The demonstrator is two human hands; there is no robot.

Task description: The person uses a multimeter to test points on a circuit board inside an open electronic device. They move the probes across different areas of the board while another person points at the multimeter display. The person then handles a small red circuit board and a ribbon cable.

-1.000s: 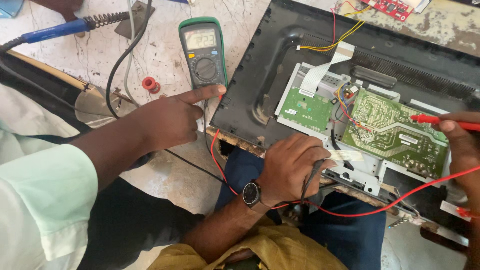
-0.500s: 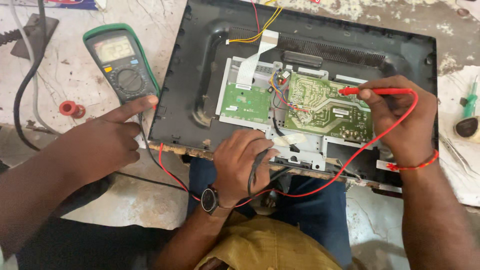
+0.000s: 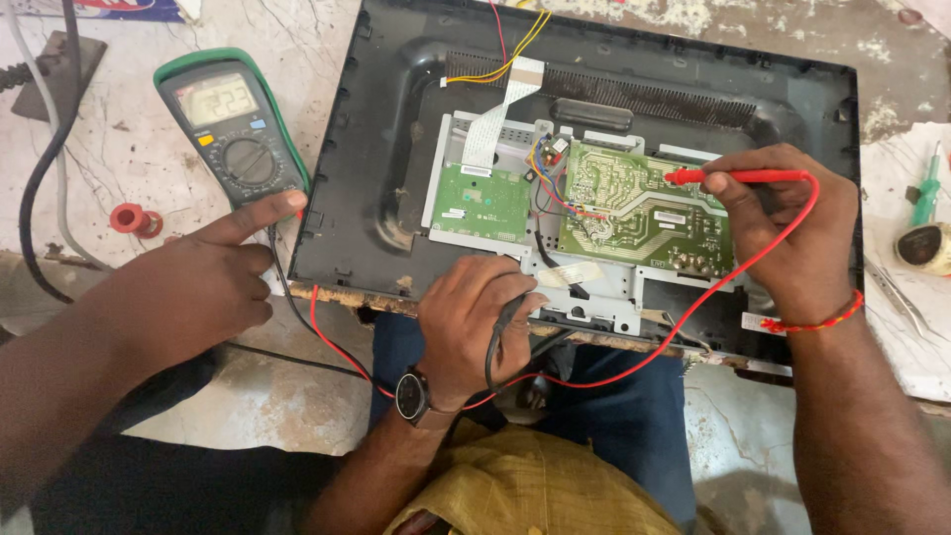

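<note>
The right hand has its fingers pinched shut around a red probe, which lies nearly level, long axis left to right, tip pointing left onto the green power board. The left hand curls closed on a black probe at the near rim of the metal chassis, the lead looping down over the lap. Both boards sit in the opened black monitor back, whose near edge overhangs the worktop. To the left, another person's hand points a finger at the green multimeter; bare worktop lies around it, a red spool nearby.
</note>
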